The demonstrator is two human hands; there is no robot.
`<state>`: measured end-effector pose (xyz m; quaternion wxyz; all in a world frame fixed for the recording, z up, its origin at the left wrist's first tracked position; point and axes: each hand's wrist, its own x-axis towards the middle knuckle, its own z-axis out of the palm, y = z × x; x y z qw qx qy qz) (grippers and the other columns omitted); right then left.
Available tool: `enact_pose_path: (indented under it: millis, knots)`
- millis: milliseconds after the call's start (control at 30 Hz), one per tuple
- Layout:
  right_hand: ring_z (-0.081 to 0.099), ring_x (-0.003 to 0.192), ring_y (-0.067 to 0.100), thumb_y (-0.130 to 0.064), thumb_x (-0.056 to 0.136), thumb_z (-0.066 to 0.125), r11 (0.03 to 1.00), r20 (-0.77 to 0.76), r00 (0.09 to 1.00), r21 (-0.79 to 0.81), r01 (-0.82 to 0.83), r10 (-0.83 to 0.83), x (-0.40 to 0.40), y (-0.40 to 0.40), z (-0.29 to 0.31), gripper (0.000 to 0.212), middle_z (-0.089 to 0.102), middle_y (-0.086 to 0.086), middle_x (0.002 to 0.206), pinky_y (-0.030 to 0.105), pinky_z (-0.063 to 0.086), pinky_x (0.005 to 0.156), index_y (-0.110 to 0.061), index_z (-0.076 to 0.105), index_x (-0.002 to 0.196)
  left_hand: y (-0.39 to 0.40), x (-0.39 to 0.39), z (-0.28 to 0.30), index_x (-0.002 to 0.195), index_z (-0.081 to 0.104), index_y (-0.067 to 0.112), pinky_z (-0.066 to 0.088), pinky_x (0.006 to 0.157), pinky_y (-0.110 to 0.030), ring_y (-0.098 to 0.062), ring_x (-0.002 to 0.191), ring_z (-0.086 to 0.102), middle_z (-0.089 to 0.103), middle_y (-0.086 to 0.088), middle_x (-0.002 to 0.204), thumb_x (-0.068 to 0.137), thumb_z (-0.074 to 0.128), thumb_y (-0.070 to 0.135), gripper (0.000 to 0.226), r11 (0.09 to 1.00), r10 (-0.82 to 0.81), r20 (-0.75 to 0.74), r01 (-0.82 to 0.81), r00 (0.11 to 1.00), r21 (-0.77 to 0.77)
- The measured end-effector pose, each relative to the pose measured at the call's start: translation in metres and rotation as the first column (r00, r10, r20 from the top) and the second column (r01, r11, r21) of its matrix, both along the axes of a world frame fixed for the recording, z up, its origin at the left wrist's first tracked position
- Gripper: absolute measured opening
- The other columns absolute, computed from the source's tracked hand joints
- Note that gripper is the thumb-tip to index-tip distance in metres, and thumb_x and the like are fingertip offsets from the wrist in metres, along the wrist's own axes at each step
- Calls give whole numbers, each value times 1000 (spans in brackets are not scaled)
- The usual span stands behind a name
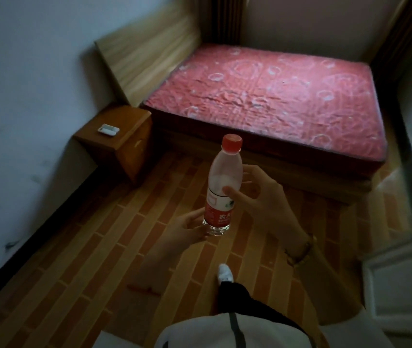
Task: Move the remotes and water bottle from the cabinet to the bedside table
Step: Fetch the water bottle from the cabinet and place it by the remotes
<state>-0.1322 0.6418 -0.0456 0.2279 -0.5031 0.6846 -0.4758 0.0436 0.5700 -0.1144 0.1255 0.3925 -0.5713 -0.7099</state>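
Both hands grip the upright water bottle [221,187]: left hand [187,226] at base, right hand [257,194] at mid-body. Bedside table [129,126] lies ahead-left, nearer the left hand, remotes [108,129] already on it.

Only one readable spot: the red label [218,215] wrapped round the lower part of the water bottle [221,187]. White Chinese characters printed there, the first looking like "农", the next cut off by the curve of the bottle. Smaller white print beneath, too blurred to read. A white band above the red, with a square outline and a small dark mark, no legible wording. Nothing readable on the red cap [231,143] or elsewhere in the room.
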Motion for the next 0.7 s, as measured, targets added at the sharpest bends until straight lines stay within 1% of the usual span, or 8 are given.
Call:
enact_pose_path:
  millis: [100, 167, 233, 333, 467, 533, 600, 700]
  knots:
    - [63, 89, -8, -36, 77, 72, 998, -22, 998, -19, -63, 63, -31, -66, 10, 51, 64, -13, 103, 4, 48, 68, -17, 55, 121, -53, -29, 10, 132, 51, 13, 54, 78, -25, -9, 82, 68, 68, -7, 104, 88, 57, 1, 46, 997, 76, -29, -76, 997, -14]
    - [63, 90, -6, -35, 78, 72, 993, -32, 993, -22, -112, 112, -48, -108, 15, 51, 64, -12, 104, 5, 50, 69, -17, 55, 122, -86, -46, 14, 134, 51, 8, 51, 91, -39, -20, 95, 66, 66, -16, 114, 88, 60, 3, 47, 988, 151, -48, -152, 987, -9]
    - [64, 93, -1, -34, 78, 72, 987, -33, 987, -16, -157, 157, -62, -148, 18, 50, 66, -8, 107, 9, 53, 72, -18, 54, 123, -116, -57, 19, 131, 55, 13, 46, 99, -47, -29, 108, 63, 64, -17, 123, 84, 67, 14, 48, 981, 195, -58, -195, 979, 5]
    - [65, 95, 1, -33, 80, 71, 973, -22, 972, 0, -232, 232, -76, -203, 19, 50, 65, -6, 110, 10, 54, 73, -17, 53, 123, -159, -67, 20, 122, 61, 25, 50, 95, -38, -25, 112, 64, 67, -5, 122, 89, 62, 17, 34, 972, 236, -39, -236, 971, -5]
    - [64, 96, -1, -34, 80, 70, 948, 0, 949, 11, -317, 317, -88, -272, 13, 50, 65, -8, 110, 9, 53, 75, -17, 53, 124, -217, -74, 16, 131, 55, 18, 56, 82, -21, -17, 109, 64, 66, 1, 121, 88, 62, 20, 43, 954, 300, 18, -299, 954, -34]
    - [65, 96, 0, -35, 80, 70, 939, 4, 939, 14, -345, 345, -91, -310, 8, 50, 66, -7, 111, 12, 54, 77, -18, 53, 124, -247, -77, 11, 127, 57, 16, 56, 87, -30, -24, 110, 65, 68, -2, 117, 85, 65, 18, 43, 934, 357, -2, -357, 934, -18]
    - [66, 97, 3, -35, 80, 70, 930, 19, 930, 22, -367, 367, -93, -350, 1, 50, 67, -6, 113, 17, 56, 79, -18, 54, 124, -279, -80, 6, 115, 66, 24, 54, 91, -40, -26, 107, 66, 72, 1, 109, 77, 75, 25, 39, 915, 402, -3, -402, 915, -1]
    - [66, 97, 4, -36, 79, 70, 916, 23, 917, 29, -400, 399, -93, -413, -6, 50, 67, -5, 113, 21, 58, 79, -18, 54, 124, -336, -82, -2, 95, 68, 34, 54, 88, -36, -17, 96, 68, 73, 5, 100, 79, 73, 18, 23, 895, 446, -5, -446, 895, 24]
